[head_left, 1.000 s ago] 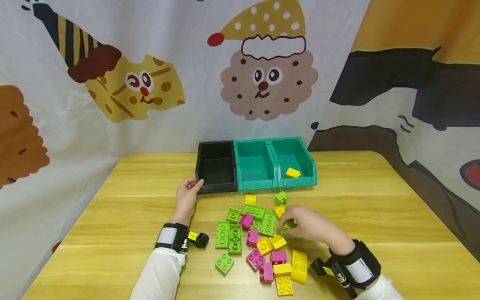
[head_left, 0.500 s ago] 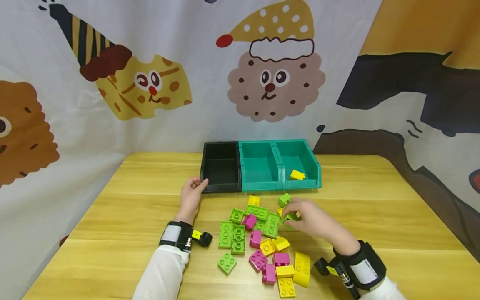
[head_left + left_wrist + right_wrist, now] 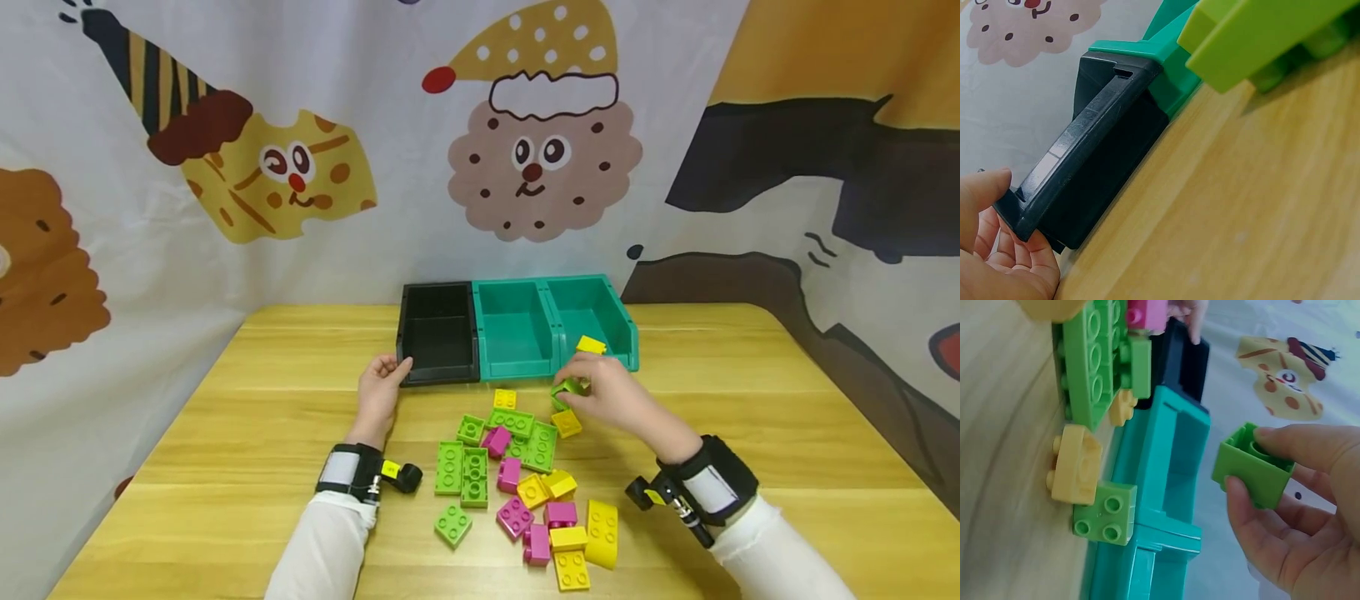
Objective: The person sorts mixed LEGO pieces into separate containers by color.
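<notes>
My left hand (image 3: 377, 393) pinches the front left corner of the black bin (image 3: 442, 373), with the thumb over the rim and the fingers beneath, as the left wrist view shows. My right hand (image 3: 615, 396) holds a green toy brick (image 3: 1250, 472) between thumb and fingers, raised above the table in front of the teal bins, its hollow underside partly showing. Below it, another green brick (image 3: 1105, 512) sits on the table beside a yellow brick (image 3: 1076, 465). A yellow brick (image 3: 591, 344) lies in the right teal bin (image 3: 633, 350), partly hidden by the right hand.
The middle teal bin (image 3: 517, 368) stands between the black and right bins. Loose green, magenta and yellow bricks spread over the table (image 3: 247, 467) before them, among them a magenta brick (image 3: 515, 517) and a curved yellow brick (image 3: 602, 533). A printed cloth (image 3: 360, 250) hangs behind.
My right hand has lifted the green brick off the table and carried it forward toward the right teal bin. The left hand keeps its grip on the black bin.
</notes>
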### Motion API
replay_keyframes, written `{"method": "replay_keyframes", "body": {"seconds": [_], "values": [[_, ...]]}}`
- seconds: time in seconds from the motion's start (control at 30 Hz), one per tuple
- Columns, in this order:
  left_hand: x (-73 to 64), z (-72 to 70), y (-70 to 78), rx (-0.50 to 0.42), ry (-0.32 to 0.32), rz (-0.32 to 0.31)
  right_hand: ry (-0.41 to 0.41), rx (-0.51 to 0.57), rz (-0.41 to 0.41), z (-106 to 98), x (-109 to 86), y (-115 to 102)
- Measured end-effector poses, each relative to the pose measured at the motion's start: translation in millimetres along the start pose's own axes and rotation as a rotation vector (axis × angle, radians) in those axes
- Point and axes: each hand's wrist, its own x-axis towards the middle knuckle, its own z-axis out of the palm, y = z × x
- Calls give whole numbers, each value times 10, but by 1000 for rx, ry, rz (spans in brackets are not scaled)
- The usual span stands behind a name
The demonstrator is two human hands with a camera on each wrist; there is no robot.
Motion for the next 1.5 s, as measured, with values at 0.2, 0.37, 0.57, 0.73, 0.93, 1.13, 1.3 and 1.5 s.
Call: {"method": "replay_keyframes", "body": {"seconds": [0.2,0.37,0.57,0.73,0.93,1.13,1.3,1.5], "values": [[2,4,-17,-11,-5,2,-24,-33,40,-5,187,28],[-3,6,-20,-9,-7,5,-30,-45,100,60,375,84],[18,-13,-4,15,6,17,-53,-42,170,190,659,132],[38,-32,-7,9,9,16,-77,-61,192,288,782,127],[22,-29,-13,11,5,1,-105,-115,220,403,815,142],[8,-9,-9,23,2,-13,-108,-105,276,439,815,173],[17,-1,-12,24,-2,-21,-139,-78,315,459,843,179],[20,-2,-15,21,0,-20,-208,-118,307,539,889,182]]}}
